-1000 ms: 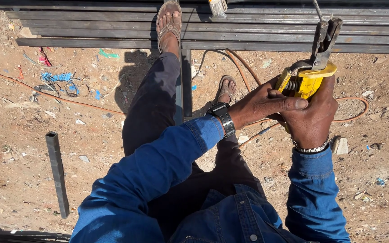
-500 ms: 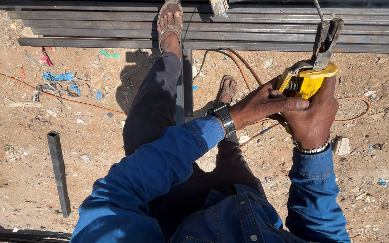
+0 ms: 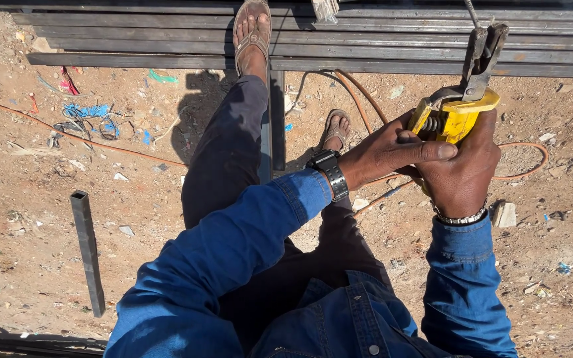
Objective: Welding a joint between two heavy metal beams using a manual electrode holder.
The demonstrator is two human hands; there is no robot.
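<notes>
While the right hand wraps the yellow holder from below, the left hand closes over its near side, forefinger laid across; its dark clamp points up and away, toward steel bars beyond.

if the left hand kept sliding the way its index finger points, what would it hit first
Probably nothing new: the left hand already lies across the yellow welding electrode holder and the right hand. Past them, its line seems to lead only to bare dirt ground, though depth is unclear.
</notes>
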